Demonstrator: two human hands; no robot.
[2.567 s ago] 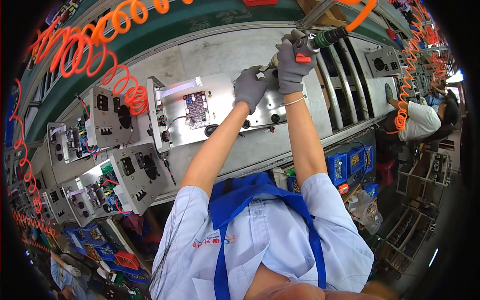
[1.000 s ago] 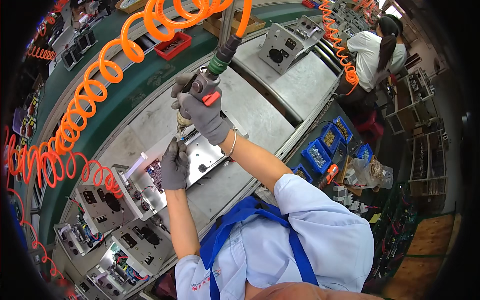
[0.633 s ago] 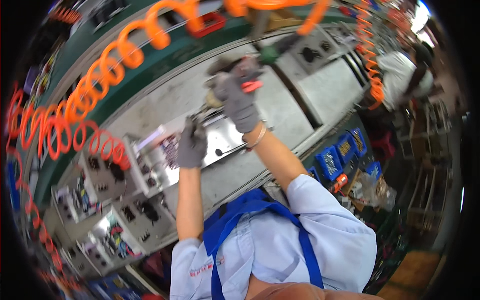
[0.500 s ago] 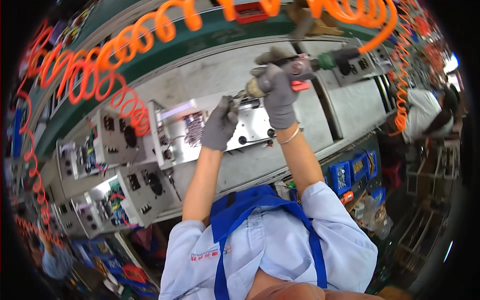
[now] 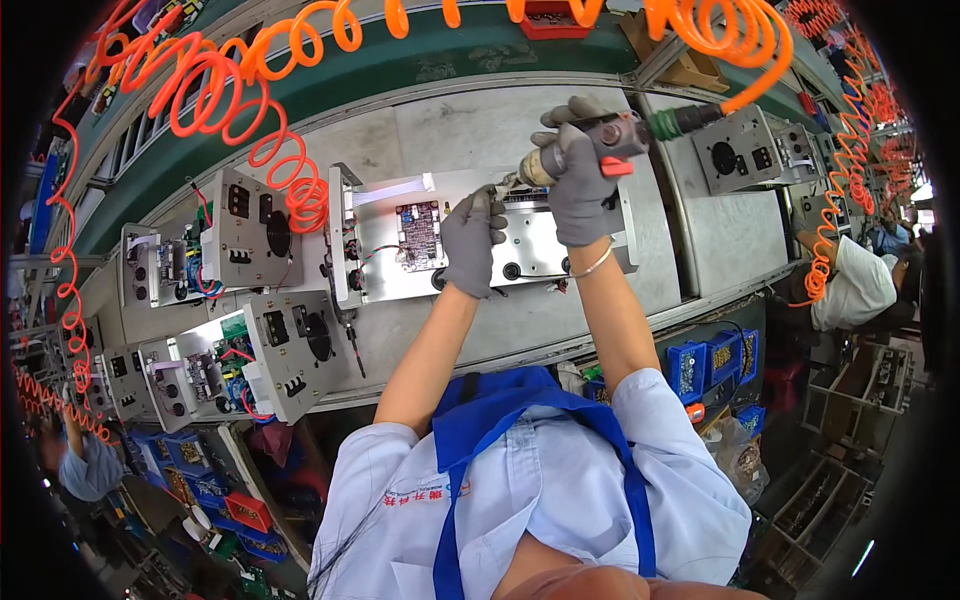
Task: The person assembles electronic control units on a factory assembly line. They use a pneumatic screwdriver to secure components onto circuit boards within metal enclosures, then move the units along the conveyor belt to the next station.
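Note:
My right hand (image 5: pixel 582 190), in a grey glove, is wrapped round an air screwdriver (image 5: pixel 538 166) with a red lever, held on its side with its bit pointing left. My left hand (image 5: pixel 472 240), also gloved, is closed at the bit's tip; its fingertips pinch something too small to make out. Both hands are above an open silver metal chassis (image 5: pixel 540 240). Inside that chassis, left of my left hand, sits a circuit board (image 5: pixel 420 236), with a white ribbon cable (image 5: pixel 392 190) behind it. My left hand partly hides the chassis floor.
Other chassis units (image 5: pixel 285 350) with wired boards stand at the left, and more (image 5: pixel 738 152) at the right. Orange coiled air hoses (image 5: pixel 270 130) hang across the far side. Blue parts bins (image 5: pixel 687 370) sit below the bench's near edge. A co-worker (image 5: pixel 860 285) is at the far right.
The view has shifted, so bench and chassis appear farther right. The screwdriver and both hands appear slightly farther right too, still together at the bit. Neither hand has let go.

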